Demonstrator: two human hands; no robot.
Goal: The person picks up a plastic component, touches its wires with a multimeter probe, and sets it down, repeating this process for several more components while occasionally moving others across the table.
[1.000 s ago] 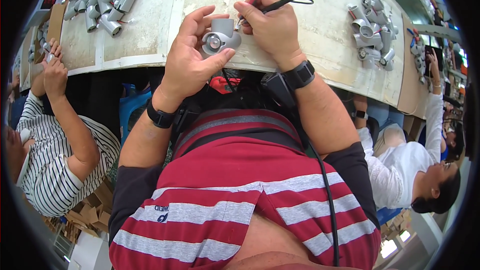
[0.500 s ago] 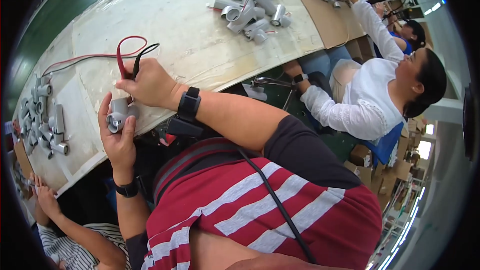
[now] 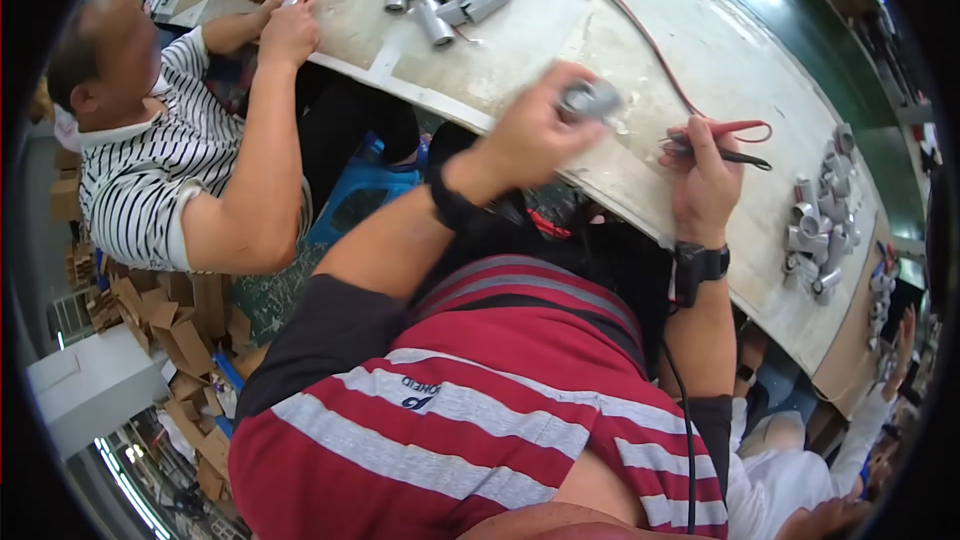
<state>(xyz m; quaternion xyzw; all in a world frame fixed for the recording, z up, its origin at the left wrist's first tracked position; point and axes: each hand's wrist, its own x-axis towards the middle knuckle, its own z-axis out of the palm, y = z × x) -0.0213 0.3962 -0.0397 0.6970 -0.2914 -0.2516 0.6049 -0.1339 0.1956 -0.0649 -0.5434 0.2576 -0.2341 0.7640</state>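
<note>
The left hand [image 3: 537, 135] holds a grey pipe fitting [image 3: 592, 98] above the surface [image 3: 745, 50], near its front edge. Its grip is curled around the fitting, but both are blurred, so I cannot tell the fitting's exact shape, nor how each finger lies on it. The palm side is turned away from the view.

The right hand [image 3: 706, 175], well apart from the fitting, has a narrow grip, closed on a red test probe [image 3: 737, 127] and a black test probe [image 3: 742, 157] together. The probe tips are too small to make out clearly. From the red one, a cable runs up and is cut off by the upper edge.

One heap of grey fittings [image 3: 432, 25] is also cut there; a second heap [image 3: 822, 225] lies at the right. At the lower right, a co-worker in white is partly cut off.

Dark lettering [image 3: 418, 395] stands upside down on the striped shirt [image 3: 480, 325].
</note>
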